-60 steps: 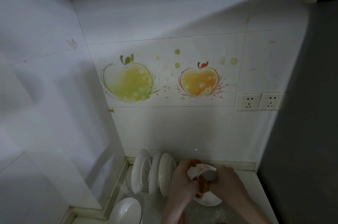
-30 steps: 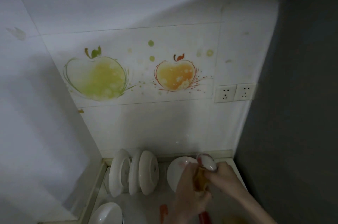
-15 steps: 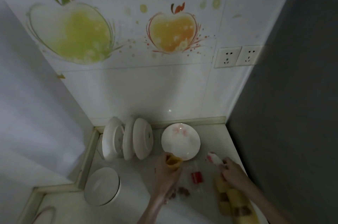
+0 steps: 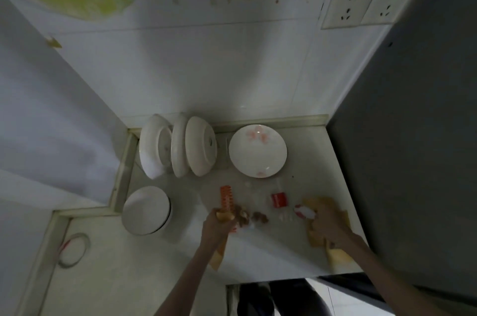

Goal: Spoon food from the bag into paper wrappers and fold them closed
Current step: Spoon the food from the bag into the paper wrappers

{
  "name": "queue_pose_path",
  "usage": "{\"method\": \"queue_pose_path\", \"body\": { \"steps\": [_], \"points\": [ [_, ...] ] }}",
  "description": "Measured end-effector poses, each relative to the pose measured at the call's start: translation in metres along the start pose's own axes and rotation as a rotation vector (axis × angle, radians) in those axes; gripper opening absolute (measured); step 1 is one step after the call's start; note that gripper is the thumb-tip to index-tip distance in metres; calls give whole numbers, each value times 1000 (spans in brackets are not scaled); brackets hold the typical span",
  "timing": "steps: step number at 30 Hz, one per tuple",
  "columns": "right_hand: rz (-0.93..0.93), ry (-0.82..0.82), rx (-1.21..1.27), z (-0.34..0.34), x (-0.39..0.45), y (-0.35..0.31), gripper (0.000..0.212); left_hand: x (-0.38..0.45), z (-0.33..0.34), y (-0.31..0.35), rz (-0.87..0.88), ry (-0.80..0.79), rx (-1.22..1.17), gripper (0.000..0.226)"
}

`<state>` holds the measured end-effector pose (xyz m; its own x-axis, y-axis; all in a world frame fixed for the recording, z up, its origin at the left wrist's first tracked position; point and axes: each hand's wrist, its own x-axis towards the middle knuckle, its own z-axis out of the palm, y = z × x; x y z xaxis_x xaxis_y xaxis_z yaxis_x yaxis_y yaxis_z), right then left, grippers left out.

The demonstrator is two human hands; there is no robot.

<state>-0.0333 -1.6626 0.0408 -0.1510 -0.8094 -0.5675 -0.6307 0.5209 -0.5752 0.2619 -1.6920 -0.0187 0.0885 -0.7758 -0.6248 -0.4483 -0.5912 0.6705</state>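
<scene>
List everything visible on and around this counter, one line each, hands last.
flat plate: 1, white with pink flowers, back of counter
upright dishes: about 4, white, standing on edge left of the flat plate
overturned bowl: 1, white, counter left
rubber band: 1, red and pale, far left
orange clip: 1, orange, above left hand
red packet: 1, red, counter centre
food pieces: several, brown, between the hands
paper wrappers: several, yellow, under right hand
wall sockets: 2, white, back wall
left hand: holds a yellow wrapper
right hand: on wrappers, beside a red-and-white spoon
</scene>
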Motion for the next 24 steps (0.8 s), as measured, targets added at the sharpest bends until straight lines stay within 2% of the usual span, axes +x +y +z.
{"method": "queue_pose_path", "body": {
  "steps": [1,2,5,9,13,19,22,24],
  "points": [
    [-11,18,25,0,3,0,8,2,-1,1,-16,-1,1,51],
    [-8,32,40,-1,5,-1,15,4,-3,1,-26,6,-3,55],
    [21,35,26,0,17,-7,38,14,-2,5,-38,28,-19,49],
    [51,75,-226,5,34,-17,28,19,3,13,-56,53,-25,40],
    [9,35,-312,16,49,-27,11,16,12,21,-43,96,-79,34],
    [-95,-126,-73,38,55,-20,21,15,19,21,-82,45,-271,44],
    [-114,-116,63,34,52,-20,23,14,13,20,-63,32,-329,51],
    [-104,-75,87,29,50,-20,31,11,9,19,-1,-21,-385,53]
  ]
}}
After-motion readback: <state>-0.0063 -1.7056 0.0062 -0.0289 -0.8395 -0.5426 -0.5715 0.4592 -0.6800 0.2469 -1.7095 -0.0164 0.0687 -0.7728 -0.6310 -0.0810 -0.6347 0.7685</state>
